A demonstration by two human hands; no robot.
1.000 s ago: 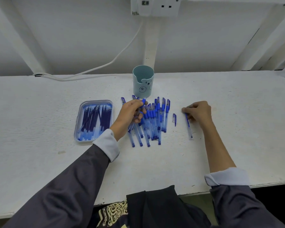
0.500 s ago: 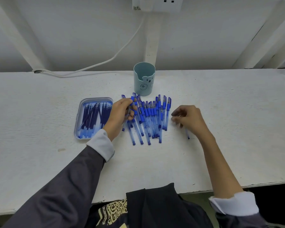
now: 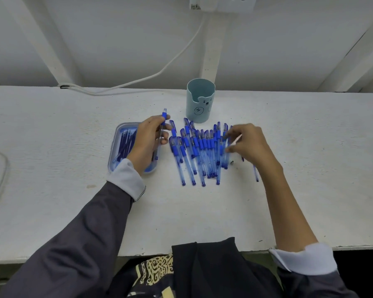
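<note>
The pen (image 3: 163,117) in the left hand (image 3: 148,143) was probably very light and stiff: a thin clear plastic barrel with a blue rubber grip near its upper end. The smooth barrel could slip or roll easily, so the rubber grip seemed the safer place to take hold. The thin tip and the clear plastic might crack under strong pressure. The left hand had its fingers curled round this pen and held it almost upright, with the blue end standing out above the fingers. It was lifted over the near right part of the tray (image 3: 114,147), where dark blue refills (image 3: 125,145) lay.

The row of pens (image 3: 200,151) lay side by side on the table (image 3: 310,147), between the two hands and just in front of the cup (image 3: 199,102). The right hand (image 3: 248,143) was at the right end of this row, with its fingertips touching or almost touching the last pens. It pinched a thin pale piece (image 3: 236,140) between thumb and fingers; I could not tell what this piece was. One loose pen (image 3: 255,175) lay apart, partly under the right wrist
</note>
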